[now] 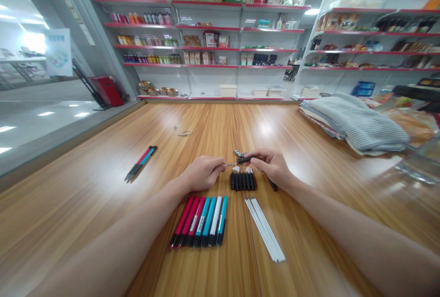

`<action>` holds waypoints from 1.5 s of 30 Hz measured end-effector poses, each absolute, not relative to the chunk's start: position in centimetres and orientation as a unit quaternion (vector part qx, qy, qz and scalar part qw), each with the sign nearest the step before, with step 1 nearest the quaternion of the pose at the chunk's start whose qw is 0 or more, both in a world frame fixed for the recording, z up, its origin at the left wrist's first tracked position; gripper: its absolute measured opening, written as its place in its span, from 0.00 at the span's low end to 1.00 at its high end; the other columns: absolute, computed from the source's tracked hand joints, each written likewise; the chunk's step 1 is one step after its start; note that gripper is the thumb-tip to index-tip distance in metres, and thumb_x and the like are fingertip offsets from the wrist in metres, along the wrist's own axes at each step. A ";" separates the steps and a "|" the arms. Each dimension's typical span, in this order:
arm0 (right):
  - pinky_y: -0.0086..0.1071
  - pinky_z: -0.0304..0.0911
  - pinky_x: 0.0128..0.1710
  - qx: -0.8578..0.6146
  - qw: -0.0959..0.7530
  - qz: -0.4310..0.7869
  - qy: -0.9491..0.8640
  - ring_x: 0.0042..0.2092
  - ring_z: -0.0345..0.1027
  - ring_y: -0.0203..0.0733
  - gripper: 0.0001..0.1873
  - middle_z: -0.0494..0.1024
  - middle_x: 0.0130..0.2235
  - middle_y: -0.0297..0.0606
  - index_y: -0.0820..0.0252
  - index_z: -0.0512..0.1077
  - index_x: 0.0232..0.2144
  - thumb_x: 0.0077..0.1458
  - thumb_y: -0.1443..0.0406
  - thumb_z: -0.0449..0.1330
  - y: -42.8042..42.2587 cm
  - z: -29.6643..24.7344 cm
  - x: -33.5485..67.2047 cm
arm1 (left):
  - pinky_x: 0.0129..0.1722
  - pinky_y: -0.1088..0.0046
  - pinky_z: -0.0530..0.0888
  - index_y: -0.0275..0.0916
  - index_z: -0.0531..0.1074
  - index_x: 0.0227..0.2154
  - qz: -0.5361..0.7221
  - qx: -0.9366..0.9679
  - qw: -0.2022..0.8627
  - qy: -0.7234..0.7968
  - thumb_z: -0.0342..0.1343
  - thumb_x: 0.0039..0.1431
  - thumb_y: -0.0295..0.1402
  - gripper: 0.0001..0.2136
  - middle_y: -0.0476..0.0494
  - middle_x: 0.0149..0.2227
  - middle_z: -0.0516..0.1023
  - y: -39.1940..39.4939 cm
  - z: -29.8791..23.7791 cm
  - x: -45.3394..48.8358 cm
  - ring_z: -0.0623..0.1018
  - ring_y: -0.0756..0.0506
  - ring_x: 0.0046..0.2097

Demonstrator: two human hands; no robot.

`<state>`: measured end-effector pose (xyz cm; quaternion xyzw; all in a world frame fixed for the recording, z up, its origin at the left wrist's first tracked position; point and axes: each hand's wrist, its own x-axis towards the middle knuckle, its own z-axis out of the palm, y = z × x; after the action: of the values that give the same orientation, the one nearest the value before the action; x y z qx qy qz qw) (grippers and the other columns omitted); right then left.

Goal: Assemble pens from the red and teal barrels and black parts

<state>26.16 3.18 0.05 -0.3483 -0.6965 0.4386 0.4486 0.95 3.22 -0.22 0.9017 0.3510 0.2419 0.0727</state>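
Observation:
My left hand (205, 172) pinches a thin, silvery piece (231, 164) that looks like a small spring. Opposite it, my right hand (273, 167) holds a black pen grip (245, 159) between thumb and fingers, its end close to the silvery piece; whether they touch I cannot tell. Behind the fingers lies a small heap of springs (238, 153). Just in front are several black pen grips (242, 181) in a row, with small white parts (236, 168) beyond them. Another black piece (272, 184) lies under my right hand. Nearer me are red, blue and white pen barrels (202, 221) and white refills (264, 229).
Pens (141, 163) lie together at left on the wooden table (110, 223). A loop-shaped item (185, 133) and a tiny object (175, 127) lie farther back. Folded cloths (357, 120) and a clear container (421, 162) occupy the right. Stocked shelves (209, 49) stand behind.

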 end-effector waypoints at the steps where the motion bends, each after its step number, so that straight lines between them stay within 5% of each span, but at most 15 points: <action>1: 0.27 0.60 0.26 -0.345 0.453 0.441 -0.694 0.28 0.68 0.34 0.14 0.79 0.33 0.41 0.64 0.75 0.40 0.54 0.61 0.60 3.2 0.0 26.2 | 0.33 0.75 0.67 0.38 0.69 0.31 0.241 0.902 0.072 0.351 0.45 0.63 0.30 0.09 0.46 0.29 0.75 3.2 -0.2 1.0 0.74 0.49 0.31; 13: 0.35 0.68 0.44 -0.341 0.424 0.429 -0.721 0.42 0.74 0.43 0.14 0.80 0.40 0.42 0.62 0.76 0.42 0.54 0.61 0.60 3.1 -0.3 26.0 | 0.33 0.75 0.67 0.38 0.69 0.32 0.241 0.903 0.072 0.349 0.44 0.64 0.30 0.10 0.46 0.29 0.74 3.3 -0.3 0.9 0.73 0.49 0.31; 22: 0.29 0.61 0.28 -0.387 0.369 0.278 -0.798 0.28 0.67 0.36 0.16 0.79 0.32 0.38 0.58 0.75 0.45 0.57 0.60 0.57 2.4 0.1 25.6 | 0.36 0.74 0.68 0.38 0.73 0.35 0.266 0.900 0.094 0.332 0.44 0.66 0.34 0.12 0.43 0.32 0.76 3.1 0.2 1.6 0.74 0.48 0.35; 24: 0.27 0.58 0.26 -0.394 0.367 0.250 -0.805 0.25 0.64 0.34 0.16 0.78 0.31 0.36 0.57 0.74 0.45 0.57 0.59 0.56 2.2 0.3 25.4 | 0.38 0.73 0.69 0.38 0.72 0.44 0.276 0.899 0.107 0.324 0.46 0.65 0.32 0.11 0.43 0.34 0.76 3.0 0.2 1.7 0.75 0.47 0.38; 28: 0.26 0.56 0.26 -0.397 0.372 0.230 -0.807 0.27 0.66 0.33 0.13 0.79 0.35 0.36 0.58 0.71 0.44 0.57 0.60 0.57 2.0 0.5 25.1 | 0.42 0.73 0.70 0.40 0.54 0.61 0.299 0.881 0.155 0.332 0.47 0.63 0.27 0.24 0.47 0.36 0.77 2.9 -0.1 1.8 0.76 0.49 0.39; 34: 0.27 0.58 0.28 -0.399 0.367 0.224 -0.810 0.26 0.65 0.34 0.13 0.79 0.32 0.35 0.57 0.72 0.43 0.58 0.58 0.56 2.2 0.0 25.1 | 0.46 0.71 0.71 0.40 0.64 0.51 0.320 0.871 0.150 0.341 0.48 0.63 0.29 0.13 0.44 0.44 0.77 3.2 -0.6 1.7 0.76 0.47 0.46; 45: 0.27 0.56 0.28 -0.388 0.353 0.161 -0.836 0.25 0.62 0.33 0.15 0.75 0.27 0.34 0.58 0.74 0.43 0.56 0.57 0.58 2.3 0.0 25.0 | 0.35 0.75 0.68 0.39 0.71 0.39 0.287 0.885 0.092 0.355 0.48 0.65 0.36 0.09 0.45 0.34 0.77 2.8 -0.2 1.7 0.75 0.49 0.35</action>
<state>25.05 2.29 0.02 -0.3879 -0.8361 0.1611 0.3528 1.68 2.82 -0.19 0.8849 0.3551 0.2870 0.0919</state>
